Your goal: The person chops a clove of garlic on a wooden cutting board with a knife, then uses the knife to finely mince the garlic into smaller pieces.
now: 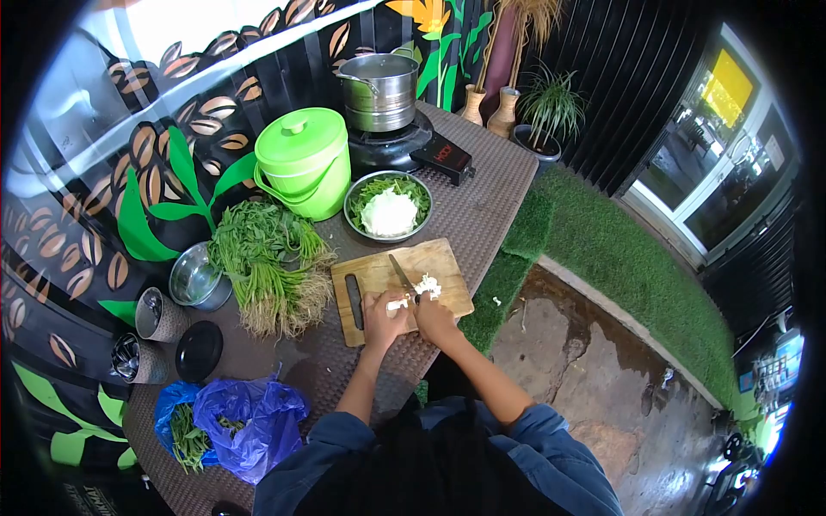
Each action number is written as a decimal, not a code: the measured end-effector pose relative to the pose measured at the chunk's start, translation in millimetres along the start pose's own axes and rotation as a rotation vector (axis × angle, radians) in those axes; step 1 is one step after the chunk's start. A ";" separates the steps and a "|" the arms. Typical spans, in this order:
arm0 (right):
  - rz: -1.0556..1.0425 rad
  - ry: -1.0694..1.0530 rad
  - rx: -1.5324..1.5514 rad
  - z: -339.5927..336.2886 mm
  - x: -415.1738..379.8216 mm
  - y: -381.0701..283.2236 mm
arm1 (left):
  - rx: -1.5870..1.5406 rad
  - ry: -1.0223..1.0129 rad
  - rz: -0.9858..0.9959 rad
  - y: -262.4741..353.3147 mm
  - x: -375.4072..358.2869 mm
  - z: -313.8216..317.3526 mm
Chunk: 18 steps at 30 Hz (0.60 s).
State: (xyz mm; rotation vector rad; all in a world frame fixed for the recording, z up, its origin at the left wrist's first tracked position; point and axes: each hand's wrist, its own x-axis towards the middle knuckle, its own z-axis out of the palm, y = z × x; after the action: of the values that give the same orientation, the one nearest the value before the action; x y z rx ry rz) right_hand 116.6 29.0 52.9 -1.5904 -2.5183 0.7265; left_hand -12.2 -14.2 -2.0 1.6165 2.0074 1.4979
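As left fingers (372,300) pinch white piece (396,304) | right fingers (424,304) grip knife (401,273), chopped bits (428,285) beyond

The board (379,275) looks smooth wood, the knife (401,272) probably metal.

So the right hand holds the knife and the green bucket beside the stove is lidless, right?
Not lidless: the head view shows the green bucket beside the stove with its lid on. The right hand does hold the knife.
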 end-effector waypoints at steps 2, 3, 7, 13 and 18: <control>0.006 0.000 0.001 -2.5 -1.1 -0.8 | 0.007 -0.023 0.011 0.3 0.7 -1.0; 0.012 -0.004 0.002 -2.5 -2.6 -0.7 | 0.014 -0.047 0.018 2.0 1.4 -2.0; -0.015 0.071 -0.071 23.7 -3.1 4.8 | 0.015 0.015 0.168 16.9 7.8 -12.0; 0.004 0.024 -0.025 10.4 2.3 12.7 | 0.027 -0.113 0.186 6.1 8.8 -18.7; 0.019 -0.058 -0.046 -9.1 -1.7 8.3 | -0.048 -0.101 0.059 -2.1 9.4 -17.4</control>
State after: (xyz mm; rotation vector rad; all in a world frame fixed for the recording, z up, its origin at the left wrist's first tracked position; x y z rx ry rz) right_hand 127.1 33.6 57.8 -1.6332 -2.5821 0.7322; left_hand -28.7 -16.7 9.0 1.7105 1.8718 1.4420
